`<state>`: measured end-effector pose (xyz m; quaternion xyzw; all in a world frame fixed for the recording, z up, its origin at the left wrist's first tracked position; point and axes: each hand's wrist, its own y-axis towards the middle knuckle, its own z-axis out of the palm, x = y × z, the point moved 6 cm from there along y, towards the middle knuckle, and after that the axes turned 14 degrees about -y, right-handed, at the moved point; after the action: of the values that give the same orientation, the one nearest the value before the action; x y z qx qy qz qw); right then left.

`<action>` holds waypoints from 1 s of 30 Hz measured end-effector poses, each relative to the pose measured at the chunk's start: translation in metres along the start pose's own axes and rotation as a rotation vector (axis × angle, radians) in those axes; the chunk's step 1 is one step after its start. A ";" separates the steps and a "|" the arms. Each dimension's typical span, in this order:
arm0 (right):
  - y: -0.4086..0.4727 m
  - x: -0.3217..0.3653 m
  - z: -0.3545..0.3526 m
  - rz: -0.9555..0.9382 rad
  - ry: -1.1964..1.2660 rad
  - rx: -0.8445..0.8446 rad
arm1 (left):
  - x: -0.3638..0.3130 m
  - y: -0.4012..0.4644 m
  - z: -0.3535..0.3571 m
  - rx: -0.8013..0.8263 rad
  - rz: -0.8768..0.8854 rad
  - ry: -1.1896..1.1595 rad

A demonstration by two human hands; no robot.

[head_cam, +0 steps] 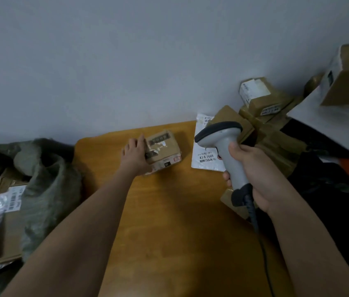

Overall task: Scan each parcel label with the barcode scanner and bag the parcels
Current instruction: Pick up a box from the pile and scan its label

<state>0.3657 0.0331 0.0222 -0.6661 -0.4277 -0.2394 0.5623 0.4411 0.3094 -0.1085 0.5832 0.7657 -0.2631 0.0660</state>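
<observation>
Left hand point(136, 154) reaches across the wooden table point(169, 211) and rests against the near-left side of a small cardboard parcel point(164, 150), thumb on its top edge; whether the fingers curl round the far side is hidden, so I cannot tell if it is a true grip or only a touch. The parcel lies flat near the table's back edge, torn tape and a small label showing on its top and front. The right hand point(252, 176) is wrapped firmly round the grey handle of the barcode scanner point(222, 146), whose head is tilted toward the left, roughly at the parcel, cable trailing down.

To scan well, I judge the left hand should turn the parcel so its label faces the scanner squarely, fingers kept off the barcode. Just beside it lies a white mailer point(205, 148), its own label exposed: the beam could catch that instead. Behind stand more boxes point(261, 97). The green sack point(47, 174), at the table's left, holds parcels already.
</observation>
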 end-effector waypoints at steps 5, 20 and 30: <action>-0.021 0.006 0.002 -0.011 0.059 0.006 | 0.009 -0.048 0.006 0.005 -0.196 -0.494; -0.134 0.040 0.014 -0.236 0.091 0.068 | -0.007 -0.203 -0.027 0.230 -0.279 -1.663; -0.145 0.019 0.026 -0.295 -0.168 0.072 | -0.002 -0.240 -0.089 0.282 -0.054 -1.345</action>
<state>0.2494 0.0642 0.1097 -0.5933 -0.5744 -0.2473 0.5069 0.2370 0.3065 0.0463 0.2769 0.5309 -0.6666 0.4438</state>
